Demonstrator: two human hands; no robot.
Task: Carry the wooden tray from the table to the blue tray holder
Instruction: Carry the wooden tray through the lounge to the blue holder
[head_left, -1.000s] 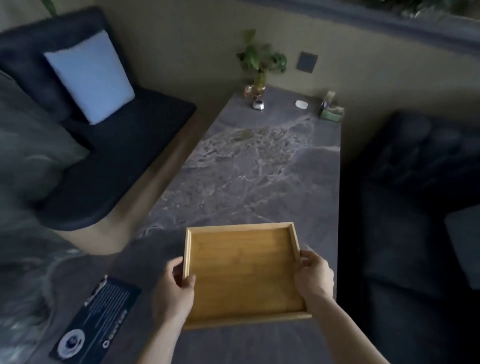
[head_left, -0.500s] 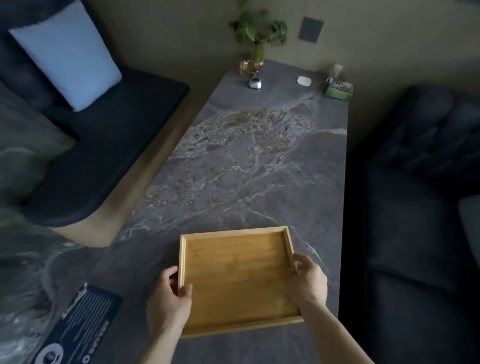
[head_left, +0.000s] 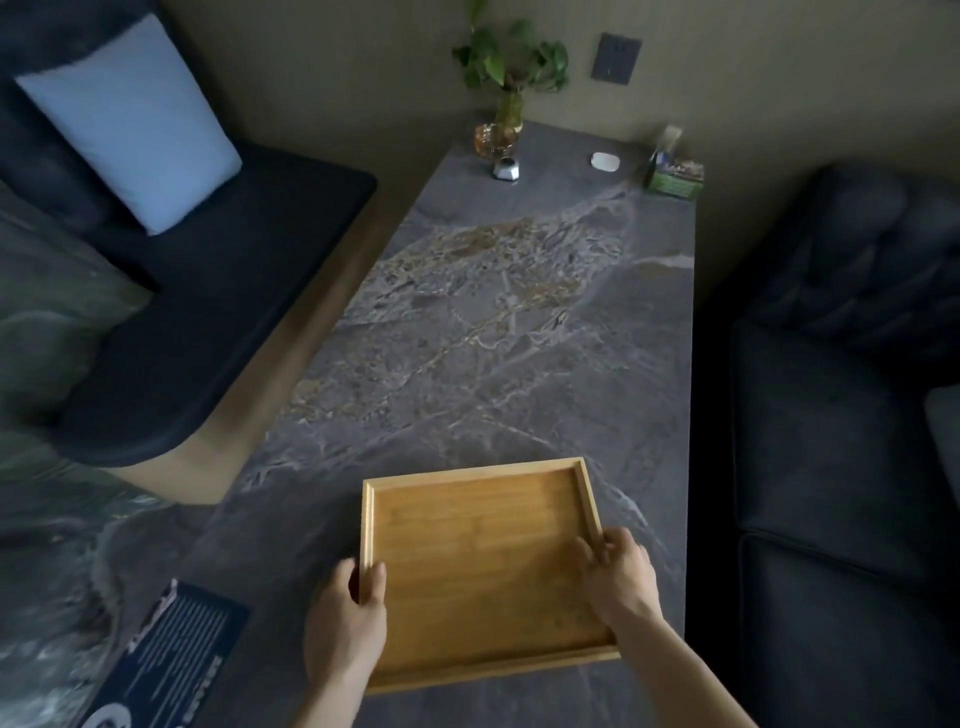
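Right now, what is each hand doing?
Left hand: closed on the wooden tray, left rim.
Right hand: closed on the tray's right rim.

Tray (head_left: 483, 566) sits on the worktop (head_left: 519, 338) nearest me, my fingers (head_left: 375, 574) on both sides; plant (head_left: 506, 78) at the far end, sofa (head_left: 208, 291) left.

Lounge: dark sofas (head_left: 218, 291) flank a marble table (head_left: 519, 322).
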